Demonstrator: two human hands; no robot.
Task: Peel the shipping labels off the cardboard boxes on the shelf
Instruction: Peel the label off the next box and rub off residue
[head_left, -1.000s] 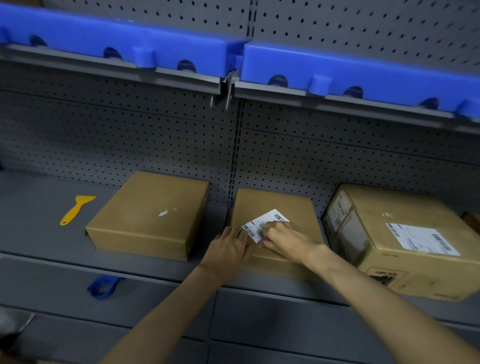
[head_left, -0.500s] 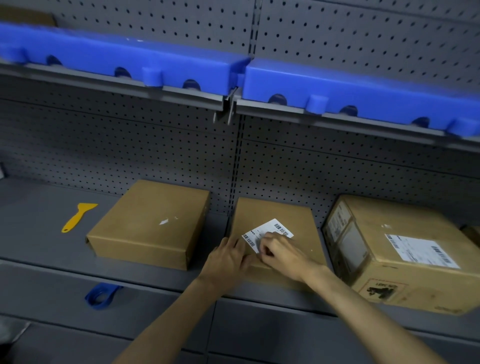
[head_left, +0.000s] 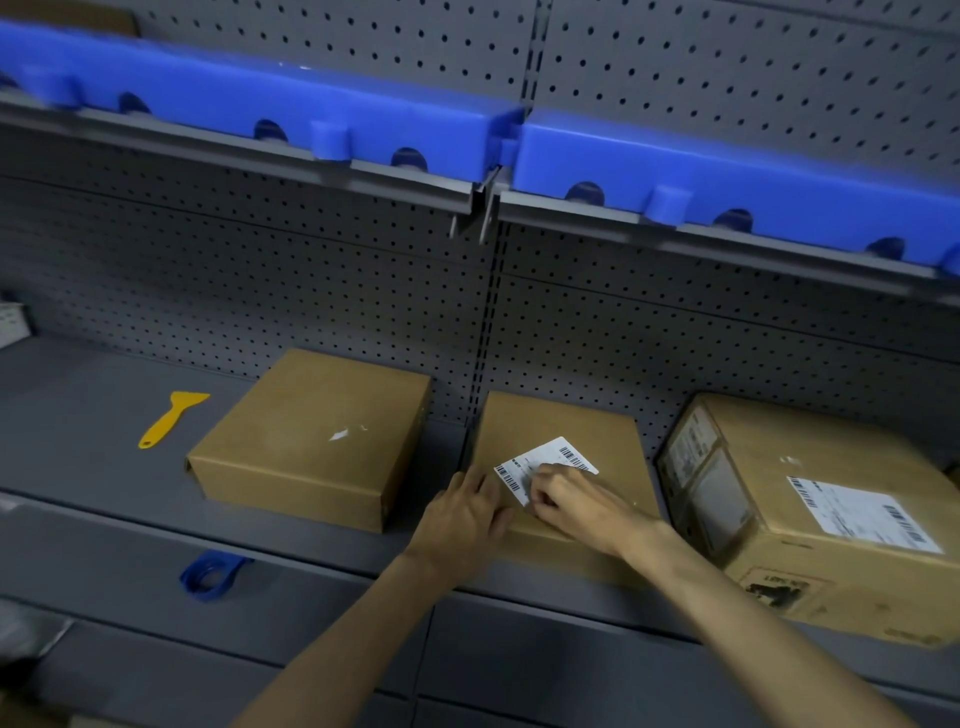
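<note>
Three cardboard boxes stand on the grey shelf. The left box shows only small white scraps of a label. On the middle box lies a white shipping label with barcodes. My right hand covers the label's near corner with curled fingers that pick at its edge. My left hand rests on the box's front left corner, fingers beside the label. The right box carries a full white label on top.
A yellow plastic scraper lies on the shelf left of the boxes. A blue tape ring hangs at the shelf's front edge. Above runs an upper shelf with blue plastic trays. Pegboard closes the back.
The view has tilted up a little, so boxes and hands sit lower in frame. My right hand's fingers have curled tighter at the label's near corner. My left hand stays put.
</note>
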